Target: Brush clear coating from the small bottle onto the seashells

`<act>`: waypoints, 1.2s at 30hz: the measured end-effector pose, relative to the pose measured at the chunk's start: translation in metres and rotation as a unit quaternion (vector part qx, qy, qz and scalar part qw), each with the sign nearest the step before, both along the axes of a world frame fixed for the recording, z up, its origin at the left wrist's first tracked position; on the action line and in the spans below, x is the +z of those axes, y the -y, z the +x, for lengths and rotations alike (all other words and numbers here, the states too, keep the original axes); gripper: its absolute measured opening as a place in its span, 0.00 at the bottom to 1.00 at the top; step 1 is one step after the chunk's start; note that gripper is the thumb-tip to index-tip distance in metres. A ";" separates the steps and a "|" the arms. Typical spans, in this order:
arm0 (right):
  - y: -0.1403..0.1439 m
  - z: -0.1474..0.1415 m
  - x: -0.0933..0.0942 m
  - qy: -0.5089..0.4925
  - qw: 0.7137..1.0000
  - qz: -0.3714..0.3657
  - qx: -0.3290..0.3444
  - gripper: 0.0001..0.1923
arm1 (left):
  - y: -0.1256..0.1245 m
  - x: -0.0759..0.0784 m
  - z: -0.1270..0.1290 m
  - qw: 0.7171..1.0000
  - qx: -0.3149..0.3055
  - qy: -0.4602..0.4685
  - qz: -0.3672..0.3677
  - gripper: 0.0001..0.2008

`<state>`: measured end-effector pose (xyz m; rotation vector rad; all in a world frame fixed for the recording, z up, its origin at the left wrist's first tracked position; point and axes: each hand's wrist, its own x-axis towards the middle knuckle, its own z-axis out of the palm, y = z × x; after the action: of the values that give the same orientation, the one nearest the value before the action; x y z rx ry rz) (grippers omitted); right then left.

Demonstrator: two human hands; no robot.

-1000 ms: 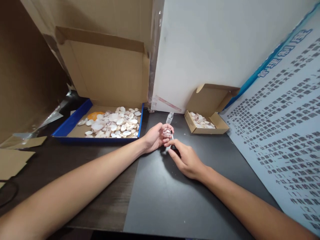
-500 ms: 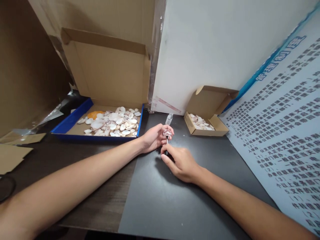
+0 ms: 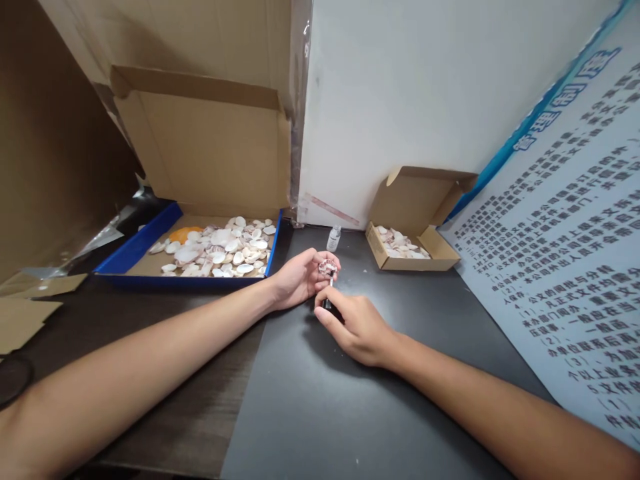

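My left hand [image 3: 300, 277] pinches a small speckled seashell [image 3: 327, 267] between thumb and fingers just above the dark table [image 3: 320, 400]. My right hand [image 3: 357, 327] grips a thin brush with a black handle [image 3: 327, 303], its tip touching the shell from below. A small clear bottle [image 3: 334, 238] stands open just behind the hands. To the left lies a wide blue-edged cardboard box [image 3: 135, 247] with several white shells [image 3: 225, 250]. To the right sits a small cardboard box [image 3: 417, 223] holding several shells.
A white wall panel [image 3: 400, 100] rises behind the table. A printed poster board [image 3: 575, 253] leans along the right side. Cardboard sheets [image 3: 30, 313] and clear plastic wrap [image 3: 100, 233] lie at the left. A dark round object [image 3: 13, 380] sits at the far left edge.
My right hand slid a little left and nearer, keeping the brush on the shell. The view shifted slightly. My left hand stays on the shell.
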<state>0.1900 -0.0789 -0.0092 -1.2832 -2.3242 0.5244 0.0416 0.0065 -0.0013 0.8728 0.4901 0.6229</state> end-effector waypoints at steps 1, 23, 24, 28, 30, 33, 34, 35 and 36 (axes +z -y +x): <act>0.000 0.000 0.000 -0.001 1.000 0.000 -0.002 0.10 | 0.000 0.001 0.000 1.000 0.002 -0.002 0.000 0.09; -0.001 0.002 -0.005 -0.051 0.997 0.053 0.039 0.05 | 0.005 0.004 0.002 0.999 0.010 -0.033 0.009 0.11; -0.001 0.002 -0.005 -0.050 0.997 0.050 0.039 0.05 | 0.005 0.004 0.002 0.999 0.010 -0.035 0.010 0.11; -0.001 0.001 -0.005 -0.052 0.998 0.022 0.028 0.06 | 0.004 0.004 0.002 0.999 0.006 -0.039 0.012 0.11; -0.001 0.001 -0.004 -0.057 0.998 0.008 0.018 0.06 | 0.004 0.004 0.001 0.999 0.004 -0.038 0.016 0.11; -0.001 0.001 -0.004 -0.059 0.998 0.008 0.009 0.05 | 0.004 0.004 0.001 0.999 0.001 -0.038 0.021 0.11; -0.001 0.002 -0.005 -0.060 0.998 0.012 0.008 0.05 | 0.004 0.004 0.001 0.999 -0.002 -0.038 0.023 0.11; 0.000 0.002 -0.005 -0.061 0.998 0.017 0.006 0.06 | 0.004 0.004 0.001 0.999 -0.004 -0.039 0.024 0.11; 0.000 0.002 -0.006 -0.060 0.998 0.022 0.003 0.07 | 0.004 0.004 0.001 0.999 -0.005 -0.040 0.025 0.10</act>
<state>0.1922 -0.0791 -0.0150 -1.1918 -2.2281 0.5357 0.0423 0.0021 0.0027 0.9506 0.5433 0.5950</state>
